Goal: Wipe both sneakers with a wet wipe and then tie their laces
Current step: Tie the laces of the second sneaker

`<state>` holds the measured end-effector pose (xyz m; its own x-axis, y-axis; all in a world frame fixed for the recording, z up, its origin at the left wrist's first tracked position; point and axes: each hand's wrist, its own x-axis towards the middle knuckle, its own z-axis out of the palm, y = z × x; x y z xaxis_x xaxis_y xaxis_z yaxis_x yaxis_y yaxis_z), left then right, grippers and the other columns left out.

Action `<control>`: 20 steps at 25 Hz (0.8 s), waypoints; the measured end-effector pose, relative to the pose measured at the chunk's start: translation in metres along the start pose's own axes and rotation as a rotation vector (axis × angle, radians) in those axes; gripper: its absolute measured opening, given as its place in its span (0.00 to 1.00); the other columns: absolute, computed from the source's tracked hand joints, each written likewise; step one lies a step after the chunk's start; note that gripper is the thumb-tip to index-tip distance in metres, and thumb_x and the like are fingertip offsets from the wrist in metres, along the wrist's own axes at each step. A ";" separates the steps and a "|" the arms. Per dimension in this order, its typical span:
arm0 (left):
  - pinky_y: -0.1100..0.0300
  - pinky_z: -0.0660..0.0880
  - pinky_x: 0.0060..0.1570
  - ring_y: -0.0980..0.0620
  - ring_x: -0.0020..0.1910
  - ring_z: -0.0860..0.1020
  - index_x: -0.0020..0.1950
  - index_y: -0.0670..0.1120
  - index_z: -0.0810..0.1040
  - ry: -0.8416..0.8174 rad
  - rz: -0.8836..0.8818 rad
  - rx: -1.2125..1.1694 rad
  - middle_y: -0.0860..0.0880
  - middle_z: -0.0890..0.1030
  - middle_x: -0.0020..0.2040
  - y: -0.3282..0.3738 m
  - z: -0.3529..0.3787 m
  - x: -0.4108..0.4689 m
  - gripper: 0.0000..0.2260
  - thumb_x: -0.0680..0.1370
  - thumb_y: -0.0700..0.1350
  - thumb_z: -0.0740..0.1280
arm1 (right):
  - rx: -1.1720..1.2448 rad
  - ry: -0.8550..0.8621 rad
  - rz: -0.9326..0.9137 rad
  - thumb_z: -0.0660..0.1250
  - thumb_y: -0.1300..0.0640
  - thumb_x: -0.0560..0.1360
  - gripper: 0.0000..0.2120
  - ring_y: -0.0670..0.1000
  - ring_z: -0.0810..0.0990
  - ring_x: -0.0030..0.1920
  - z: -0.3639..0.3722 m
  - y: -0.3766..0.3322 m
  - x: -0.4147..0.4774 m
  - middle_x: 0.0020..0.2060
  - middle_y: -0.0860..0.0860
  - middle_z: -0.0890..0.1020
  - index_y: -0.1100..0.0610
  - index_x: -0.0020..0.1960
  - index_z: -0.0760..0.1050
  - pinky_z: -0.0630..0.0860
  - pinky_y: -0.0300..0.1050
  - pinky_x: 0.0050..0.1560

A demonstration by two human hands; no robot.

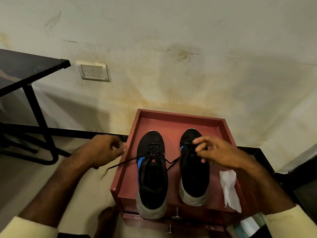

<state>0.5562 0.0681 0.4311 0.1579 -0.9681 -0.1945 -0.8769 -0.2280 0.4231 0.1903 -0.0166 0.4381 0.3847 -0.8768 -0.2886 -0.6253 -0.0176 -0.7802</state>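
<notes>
Lace [127, 161] of left sneaker [152, 176] stretched sideways, across the shoe's long axis, toe toward the wall. Left end pinched between curled fingers of left hand [106, 150], just off the red surface [180, 115]; other end apparently pinched by right hand [219, 155], above right sneaker [193, 172]. Wet wipe [229, 188] lying right of both.

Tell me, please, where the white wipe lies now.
In the head view, the white wipe lies on the red tray's right side, beside the right sneaker and near the right hand.
</notes>
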 end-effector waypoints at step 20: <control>0.54 0.81 0.54 0.53 0.49 0.81 0.48 0.51 0.77 -0.176 0.246 -0.043 0.52 0.82 0.48 0.053 0.029 0.001 0.08 0.77 0.51 0.75 | -0.443 0.352 -0.498 0.71 0.45 0.77 0.08 0.43 0.74 0.51 0.118 -0.016 0.010 0.49 0.40 0.73 0.46 0.51 0.74 0.74 0.40 0.50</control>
<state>0.4962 0.0582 0.4274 -0.1408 -0.9628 -0.2305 -0.8585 0.0028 0.5127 0.2847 0.0318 0.3821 0.5002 -0.8151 0.2924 -0.6775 -0.5787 -0.4540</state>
